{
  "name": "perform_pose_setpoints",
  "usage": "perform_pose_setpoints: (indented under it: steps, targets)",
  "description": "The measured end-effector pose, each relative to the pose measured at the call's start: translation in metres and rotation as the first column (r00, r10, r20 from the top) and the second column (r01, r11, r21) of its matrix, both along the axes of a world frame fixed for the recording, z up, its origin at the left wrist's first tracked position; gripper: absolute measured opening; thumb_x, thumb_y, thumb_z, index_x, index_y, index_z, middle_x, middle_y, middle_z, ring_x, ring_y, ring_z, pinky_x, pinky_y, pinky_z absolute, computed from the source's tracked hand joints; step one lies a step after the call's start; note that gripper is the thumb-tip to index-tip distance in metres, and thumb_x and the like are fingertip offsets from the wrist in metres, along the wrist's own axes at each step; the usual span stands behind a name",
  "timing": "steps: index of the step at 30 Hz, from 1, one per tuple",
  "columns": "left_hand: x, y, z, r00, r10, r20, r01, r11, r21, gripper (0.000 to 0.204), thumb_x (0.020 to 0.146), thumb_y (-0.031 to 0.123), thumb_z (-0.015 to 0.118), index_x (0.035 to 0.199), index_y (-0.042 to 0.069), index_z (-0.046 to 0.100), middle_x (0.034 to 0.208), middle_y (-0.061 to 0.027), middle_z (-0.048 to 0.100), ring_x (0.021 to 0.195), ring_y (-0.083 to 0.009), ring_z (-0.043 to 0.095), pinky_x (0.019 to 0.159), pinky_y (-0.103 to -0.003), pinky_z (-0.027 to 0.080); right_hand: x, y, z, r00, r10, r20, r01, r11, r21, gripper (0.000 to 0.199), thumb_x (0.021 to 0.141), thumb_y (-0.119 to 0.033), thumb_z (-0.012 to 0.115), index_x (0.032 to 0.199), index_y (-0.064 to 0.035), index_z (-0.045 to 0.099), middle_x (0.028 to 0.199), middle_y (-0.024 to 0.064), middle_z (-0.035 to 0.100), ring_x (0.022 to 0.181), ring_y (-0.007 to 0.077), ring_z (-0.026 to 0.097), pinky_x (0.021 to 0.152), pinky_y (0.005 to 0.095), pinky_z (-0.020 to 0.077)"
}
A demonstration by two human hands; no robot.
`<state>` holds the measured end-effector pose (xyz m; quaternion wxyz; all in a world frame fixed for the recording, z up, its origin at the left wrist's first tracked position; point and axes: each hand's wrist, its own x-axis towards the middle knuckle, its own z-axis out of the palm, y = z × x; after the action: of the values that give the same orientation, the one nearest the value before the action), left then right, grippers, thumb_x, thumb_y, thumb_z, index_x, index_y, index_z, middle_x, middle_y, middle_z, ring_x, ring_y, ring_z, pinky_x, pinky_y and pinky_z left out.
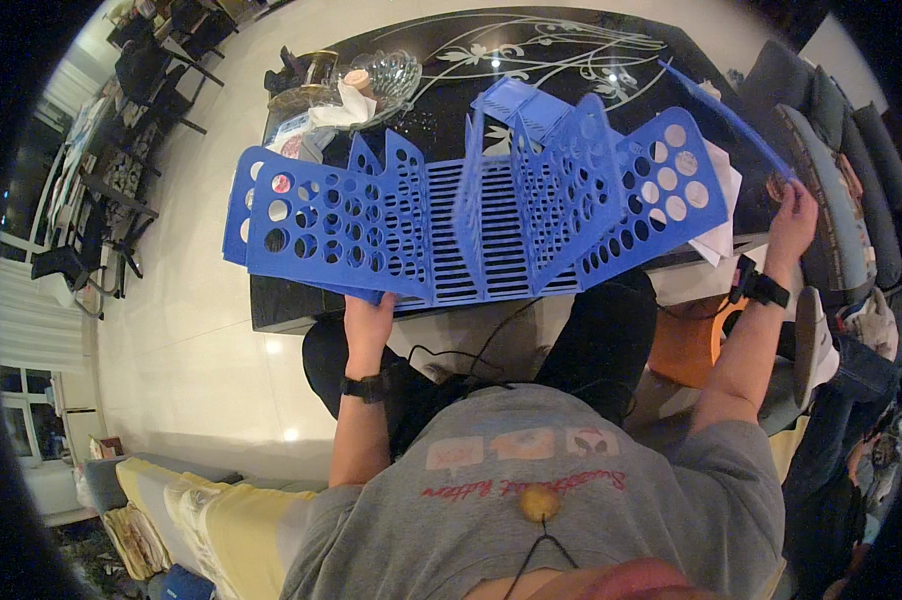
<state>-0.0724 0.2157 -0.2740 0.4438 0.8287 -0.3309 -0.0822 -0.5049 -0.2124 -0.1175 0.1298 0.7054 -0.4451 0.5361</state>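
Observation:
A blue plastic file rack [456, 230], with upright dividers full of round holes and a slatted middle, spreads over the near edge of the black table. At its lower left edge, my left hand [369, 318] is closed on the rack, its fingers mostly hidden beneath the plastic. Out to the right, my right hand [793, 215] pinches the near end of a thin blue panel [728, 118]. That panel shows nearly edge-on, slants up and away to the left, and is apart from the rack.
Behind the rack, another blue plastic piece [526, 105] lies on the dark patterned table [441, 60]. A clear glass bowl [396, 75] stands far left. White paper [721, 215] lies beside the rack. Below is an orange object [686, 345]; another person's shoe [814, 345] is at right.

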Motion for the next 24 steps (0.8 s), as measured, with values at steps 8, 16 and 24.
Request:
perform_pose_setpoints:
  steps: [8, 16, 24]
  targets:
    - [0.004, 0.022, 0.028, 0.998, -0.069, 0.012, 0.069, 0.942, -0.329, 0.052, 0.080, 0.006, 0.068, 0.126, 0.000, 0.043, 0.113, -0.0162, 0.052, 0.102, -0.0265, 0.054, 0.084, -0.035, 0.046, -0.007, 0.094, 0.093, 0.994, 0.090, -0.063, -0.099, 0.981, -0.167, 0.014, 0.085, -0.005, 0.061, 0.099, -0.0043, 0.063, 0.103, 0.0109, 0.065, 0.106, 0.0276, 0.058, 0.093, 0.0353, 0.0428]
    - [0.013, 0.030, 0.097, 0.985, -0.021, -0.169, -0.065, 0.869, -0.490, 0.066, 0.084, 0.000, 0.057, 0.141, 0.001, 0.022, 0.128, -0.0171, 0.044, 0.110, -0.0230, 0.050, 0.092, -0.034, 0.042, -0.004, 0.162, 0.103, 0.992, 0.082, -0.095, -0.113, 0.909, -0.401, 0.018, 0.080, -0.001, 0.065, 0.098, -0.0050, 0.064, 0.107, 0.0133, 0.063, 0.122, 0.0424, 0.044, 0.104, 0.0496, 0.0329]
    - [0.017, 0.036, 0.121, 0.997, -0.007, -0.073, -0.034, 0.837, -0.546, 0.071, 0.083, 0.002, 0.060, 0.142, 0.002, 0.020, 0.133, -0.0175, 0.041, 0.114, -0.0243, 0.048, 0.098, -0.035, 0.038, 0.001, 0.187, 0.110, 0.986, 0.150, -0.072, -0.166, 0.860, -0.483, 0.013, 0.080, -0.004, 0.066, 0.094, -0.0036, 0.064, 0.106, 0.0123, 0.062, 0.120, 0.0442, 0.045, 0.104, 0.0536, 0.0328]
